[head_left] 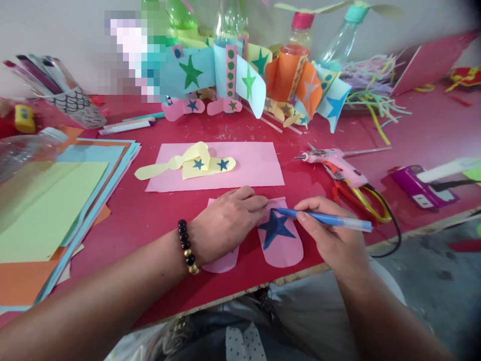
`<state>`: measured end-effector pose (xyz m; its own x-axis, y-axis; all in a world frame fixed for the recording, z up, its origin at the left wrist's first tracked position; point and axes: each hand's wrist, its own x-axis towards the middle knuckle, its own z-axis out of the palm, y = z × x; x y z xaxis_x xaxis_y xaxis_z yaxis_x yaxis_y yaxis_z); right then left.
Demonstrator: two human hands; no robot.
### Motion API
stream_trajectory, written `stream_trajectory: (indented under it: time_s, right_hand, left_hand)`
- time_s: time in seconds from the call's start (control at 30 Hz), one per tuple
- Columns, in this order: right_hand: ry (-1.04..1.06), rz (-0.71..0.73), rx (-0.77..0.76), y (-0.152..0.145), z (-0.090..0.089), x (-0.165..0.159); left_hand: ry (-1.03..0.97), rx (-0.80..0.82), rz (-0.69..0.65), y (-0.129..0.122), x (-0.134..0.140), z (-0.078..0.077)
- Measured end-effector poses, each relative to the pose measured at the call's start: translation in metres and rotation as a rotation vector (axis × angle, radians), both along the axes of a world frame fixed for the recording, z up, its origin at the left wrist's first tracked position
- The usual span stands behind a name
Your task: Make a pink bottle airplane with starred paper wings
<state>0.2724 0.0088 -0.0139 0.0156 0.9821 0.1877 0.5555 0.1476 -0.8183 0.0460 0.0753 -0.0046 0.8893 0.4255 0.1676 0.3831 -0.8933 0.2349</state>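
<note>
At near edge of red surface: left hand flat, pinning pink rounded paper cutout bearing blue star. Right hand, grip closed around blue pen; pen axis runs right-to-left, tip touching star's upper point, just beside left fingertips.

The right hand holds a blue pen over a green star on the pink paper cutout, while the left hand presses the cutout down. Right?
Not quite. The head view shows the star is dark blue. The right hand does hold the blue pen over the pink cutout, left hand pressing.
</note>
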Motion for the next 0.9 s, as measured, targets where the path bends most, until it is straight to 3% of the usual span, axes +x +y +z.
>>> stream_trajectory:
  time_s: [0.17, 0.33, 0.43, 0.67, 0.9]
  right_hand:
    - [0.077, 0.017, -0.02, -0.001, -0.003, 0.002]
    - [0.534, -0.116, 0.059, 0.005, -0.01, 0.004]
    - [0.682, -0.153, 0.089, 0.009, -0.012, 0.005]
    - [0.722, -0.199, 0.092, 0.012, -0.018, 0.008]
    - [0.691, -0.22, 0.124, 0.01, -0.023, 0.011]
  left_hand:
    - [0.002, -0.027, 0.002, 0.0, -0.001, 0.0]
    - [-0.009, -0.052, 0.027, 0.0, -0.003, -0.002]
    - [-0.031, -0.062, 0.09, 0.0, -0.003, -0.002]
    - [-0.016, -0.052, 0.421, 0.001, 0.003, -0.001]
    - [0.073, -0.16, 0.477, 0.009, 0.021, 0.004]
